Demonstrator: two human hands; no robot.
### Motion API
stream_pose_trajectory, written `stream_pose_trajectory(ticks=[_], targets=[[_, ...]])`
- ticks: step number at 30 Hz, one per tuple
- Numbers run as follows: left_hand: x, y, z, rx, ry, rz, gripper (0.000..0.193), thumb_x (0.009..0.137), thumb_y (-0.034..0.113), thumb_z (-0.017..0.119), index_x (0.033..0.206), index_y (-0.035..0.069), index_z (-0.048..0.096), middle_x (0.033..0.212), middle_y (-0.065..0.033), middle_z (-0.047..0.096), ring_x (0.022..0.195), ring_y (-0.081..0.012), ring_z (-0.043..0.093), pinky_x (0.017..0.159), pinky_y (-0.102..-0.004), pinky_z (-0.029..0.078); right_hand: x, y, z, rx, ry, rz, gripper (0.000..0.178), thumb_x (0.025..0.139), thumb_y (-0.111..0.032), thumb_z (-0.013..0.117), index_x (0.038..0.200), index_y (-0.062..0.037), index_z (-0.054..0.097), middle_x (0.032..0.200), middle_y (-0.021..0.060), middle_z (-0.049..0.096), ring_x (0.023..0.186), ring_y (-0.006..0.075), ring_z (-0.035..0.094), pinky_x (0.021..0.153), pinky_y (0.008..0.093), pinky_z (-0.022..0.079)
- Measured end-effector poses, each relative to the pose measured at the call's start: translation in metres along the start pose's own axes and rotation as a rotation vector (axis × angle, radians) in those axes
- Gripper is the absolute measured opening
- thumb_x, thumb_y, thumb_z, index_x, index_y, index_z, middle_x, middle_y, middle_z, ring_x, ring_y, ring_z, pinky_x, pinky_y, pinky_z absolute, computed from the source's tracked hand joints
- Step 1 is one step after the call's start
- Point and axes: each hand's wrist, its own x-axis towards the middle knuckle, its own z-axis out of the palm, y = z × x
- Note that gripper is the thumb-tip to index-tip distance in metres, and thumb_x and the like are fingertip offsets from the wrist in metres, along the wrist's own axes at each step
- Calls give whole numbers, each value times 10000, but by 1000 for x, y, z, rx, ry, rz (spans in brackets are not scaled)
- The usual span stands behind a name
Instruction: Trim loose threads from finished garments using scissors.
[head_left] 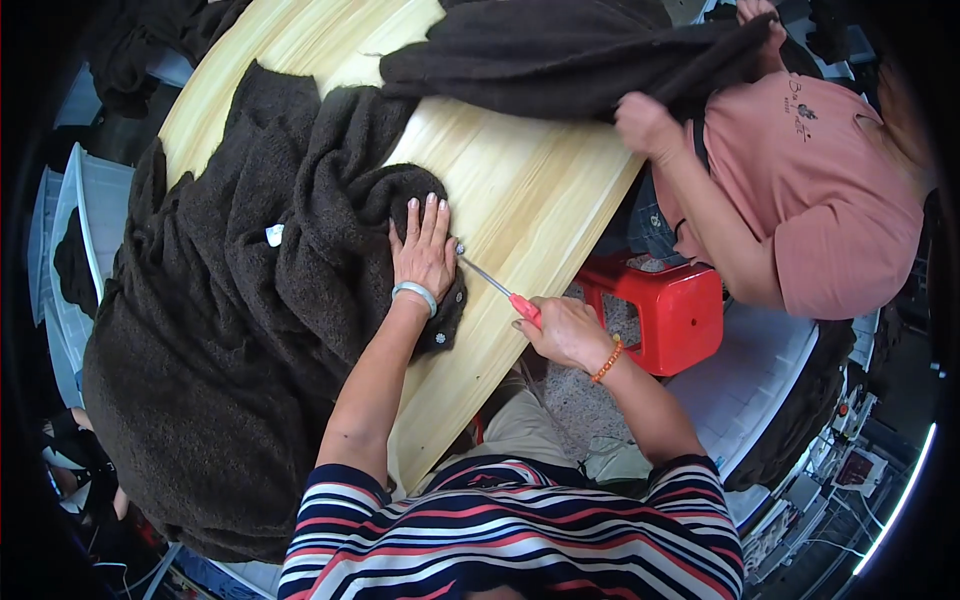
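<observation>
A dark brown knitted garment (pixel 250 300) lies bunched over the left of the wooden table, with a small white label on it. My left hand (pixel 425 255), a pale bangle on its wrist, rests on the garment's edge with the fingers stretched out. Shiny round buttons (pixel 440 338) line this edge beside it. My right hand (pixel 567 332) is closed around the red handle of a screwdriver-like tool (pixel 490 279) with a thin metal shaft. The shaft points up and left, its tip at a button just right of my left hand; whether they touch, I cannot tell.
Across the light wooden table (pixel 520 180), a person in a pink shirt (pixel 800 190) holds another dark garment (pixel 570 65) with both hands. A red plastic stool (pixel 670 310) stands at the table's right edge. Translucent bins (pixel 95 215) with dark cloth are at the left.
</observation>
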Motion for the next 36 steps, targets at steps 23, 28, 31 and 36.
stream_pose_trajectory(ticks=[23, 28, 31, 36], targets=[[-107, -6, -14, -168, -64, 38, 640, 931, 278, 532, 1496, 67, 320, 1590, -120, 250, 1463, -323, 231, 1145, -582, 190, -72, -16, 44, -143, -89, -111, 315, 890, -344, 595, 1015, -62, 653, 896, 231, 685, 893, 404, 665, 789, 514, 510], [-108, -3, -19, -194, -76, 27, 669, 920, 306, 552, 1506, 90, 313, 1593, -105, 249, 1467, -317, 225, 1147, -587, 183, -73, -13, 48, -144, -113, -94, 320, 895, -342, 589, 1009, -51, 656, 908, 229, 687, 903, 415, 662, 800, 510, 511], [-108, -3, -20, -186, -87, 27, 687, 912, 330, 562, 1506, 91, 314, 1593, -108, 250, 1468, -319, 221, 1144, -595, 185, -67, -10, 50, -99, -53, -62, 345, 891, -375, 596, 988, -49, 653, 890, 243, 680, 895, 425, 658, 802, 518, 505], [-108, -2, -19, -175, -97, 35, 730, 891, 331, 589, 1516, 97, 291, 1604, -97, 222, 1473, -324, 202, 1136, -614, 185, -66, -5, 60, -62, -87, -117, 368, 888, -409, 601, 980, -56, 649, 885, 255, 674, 888, 442, 649, 795, 531, 502]])
